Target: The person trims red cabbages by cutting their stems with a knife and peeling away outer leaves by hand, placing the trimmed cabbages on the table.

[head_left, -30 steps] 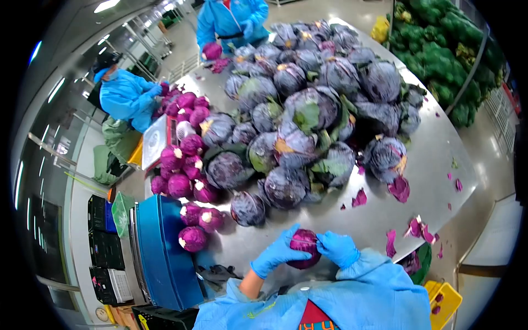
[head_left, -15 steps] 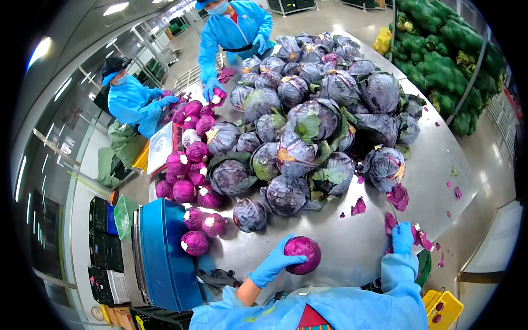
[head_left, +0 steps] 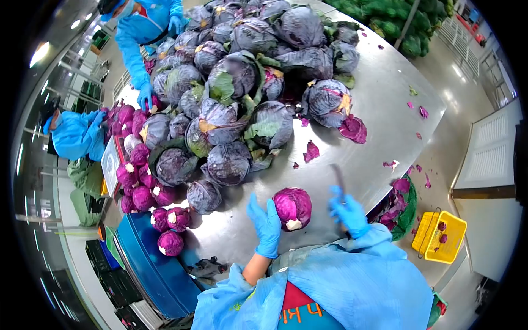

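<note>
A peeled purple cabbage point(head_left: 292, 209) rests on the metal table with its pale cut stem end toward me. Beside its left side, my blue-gloved left hand point(head_left: 266, 221) has its fingers spread, close against the cabbage but not wrapped round it. To the right, my gloved right hand point(head_left: 348, 213) holds a knife point(head_left: 338, 179), blurred by motion, with its blade pointing away from me. Beyond lies a large pile of unpeeled cabbages point(head_left: 228, 163). Peeled purple cabbages point(head_left: 143, 198) are heaped at the left.
Loose leaves point(head_left: 352, 129) lie on the metal table point(head_left: 396, 99). A green leaf-filled bag point(head_left: 406, 220) and yellow basket point(head_left: 462, 226) stand off its right edge. A blue bin point(head_left: 157, 264) is at lower left. Two co-workers point(head_left: 137, 41) point(head_left: 77, 135) work at the far left.
My left hand has opened from round the cabbage, which now shows its stem end. My right hand has come in from the table's right side with the knife. The view has swung right.
</note>
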### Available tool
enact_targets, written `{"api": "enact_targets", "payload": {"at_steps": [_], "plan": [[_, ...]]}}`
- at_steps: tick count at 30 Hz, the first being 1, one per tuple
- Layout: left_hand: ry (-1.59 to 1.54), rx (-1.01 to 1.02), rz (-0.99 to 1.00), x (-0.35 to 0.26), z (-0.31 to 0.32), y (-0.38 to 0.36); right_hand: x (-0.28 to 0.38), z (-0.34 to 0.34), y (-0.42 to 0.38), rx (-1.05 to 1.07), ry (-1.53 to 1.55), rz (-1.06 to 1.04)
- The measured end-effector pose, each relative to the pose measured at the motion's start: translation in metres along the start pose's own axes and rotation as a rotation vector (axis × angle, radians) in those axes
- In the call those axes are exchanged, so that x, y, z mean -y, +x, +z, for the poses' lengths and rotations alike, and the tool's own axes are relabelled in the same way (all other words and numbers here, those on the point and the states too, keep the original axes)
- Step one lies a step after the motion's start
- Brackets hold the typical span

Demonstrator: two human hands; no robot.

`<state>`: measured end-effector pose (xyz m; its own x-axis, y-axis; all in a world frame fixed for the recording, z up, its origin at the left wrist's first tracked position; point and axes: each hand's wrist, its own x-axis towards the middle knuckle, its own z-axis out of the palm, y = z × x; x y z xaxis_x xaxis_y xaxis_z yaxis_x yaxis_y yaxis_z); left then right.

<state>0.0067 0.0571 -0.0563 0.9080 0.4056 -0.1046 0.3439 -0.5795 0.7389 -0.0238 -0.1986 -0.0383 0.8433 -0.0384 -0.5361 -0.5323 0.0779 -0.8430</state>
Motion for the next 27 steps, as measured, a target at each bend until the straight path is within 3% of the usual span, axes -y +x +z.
{"api": "enact_targets", "payload": {"at_steps": [2, 3, 6, 9, 12, 13, 16, 19, 27], "plan": [[-0.017, 0.243, 0.402, -0.017, -0.017, 0.014, 0.013, 0.038, -0.002, 0.203, 0.091, 0.125], [-0.026, 0.365, 0.595, -0.025, -0.027, 0.019, 0.01, 0.046, 0.003, 0.188, 0.086, 0.096], [0.223, 0.764, 0.754, -0.07, -0.063, 0.016, -0.003, 0.055, 0.022, 0.182, 0.071, 0.027], [0.303, 0.756, 0.654, -0.065, -0.055, 0.015, -0.008, 0.049, 0.04, 0.236, 0.127, -0.026], [0.278, 0.631, 0.576, -0.068, -0.044, 0.022, 0.037, 0.046, 0.029, 0.024, -0.037, -0.008], [0.248, 0.575, 0.561, -0.069, -0.039, 0.023, 0.018, 0.038, 0.04, -0.09, -0.393, -0.167], [0.187, 0.395, 0.549, -0.063, -0.015, 0.027, -0.006, 0.021, 0.049, -0.139, -0.899, -0.324], [0.139, 0.424, 0.474, -0.063, -0.01, 0.036, 0.022, 0.03, 0.023, -0.065, -0.674, -0.339], [0.055, 0.424, 0.456, -0.063, -0.007, 0.039, 0.026, 0.043, 0.038, 0.125, -0.702, -0.391]]}}
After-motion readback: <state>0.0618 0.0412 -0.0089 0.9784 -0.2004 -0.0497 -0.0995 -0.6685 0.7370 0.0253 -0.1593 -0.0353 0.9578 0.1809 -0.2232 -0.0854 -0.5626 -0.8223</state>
